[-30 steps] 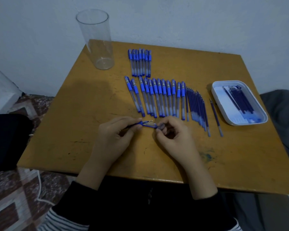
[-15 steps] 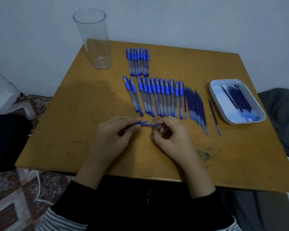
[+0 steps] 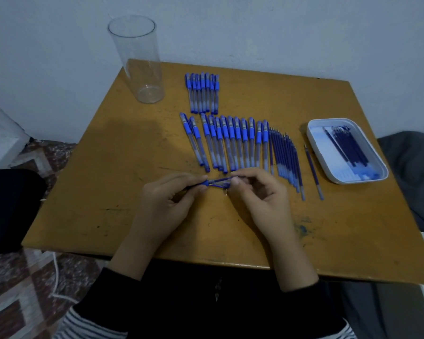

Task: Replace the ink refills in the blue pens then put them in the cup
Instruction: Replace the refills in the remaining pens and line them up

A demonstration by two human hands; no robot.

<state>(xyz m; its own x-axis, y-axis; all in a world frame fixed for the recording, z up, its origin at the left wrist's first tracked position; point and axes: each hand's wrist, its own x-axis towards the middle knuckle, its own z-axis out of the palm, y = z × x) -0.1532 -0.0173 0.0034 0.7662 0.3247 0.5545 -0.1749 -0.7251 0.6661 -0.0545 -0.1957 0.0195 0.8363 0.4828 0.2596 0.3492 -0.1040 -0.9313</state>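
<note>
- Both forearms reach in from the near edge of the table [image 3: 108,192], wrists low over the wood, and the hands meet near the middle, a little toward the near edge.
- The left hand [image 3: 167,204] lies palm inward, its fingers [image 3: 189,178] curled, thumb and forefinger pinching the blue grip end of a pen [image 3: 217,182].
- The right hand [image 3: 264,199] faces it, its fingers [image 3: 245,172] bent and its fingertips pinching the other end of the same pen.
- The pen lies roughly level between the two hands, just above the table; whether its parts are joined or apart cannot be told.
- Just beyond the hands lies a long row of blue pens [image 3: 230,143], side by side.
- To the right of that row, touching it, is a row of bare refills [image 3: 284,157], with a single refill [image 3: 312,167] lying apart from them.
- A smaller bunch of pens [image 3: 202,94] lies nearer the far edge.
- The clear cup [image 3: 138,62] stands upright at the far left corner, with nothing in it.
- A white tray [image 3: 326,155] near the right edge holds dark tray refills [image 3: 348,145].
</note>
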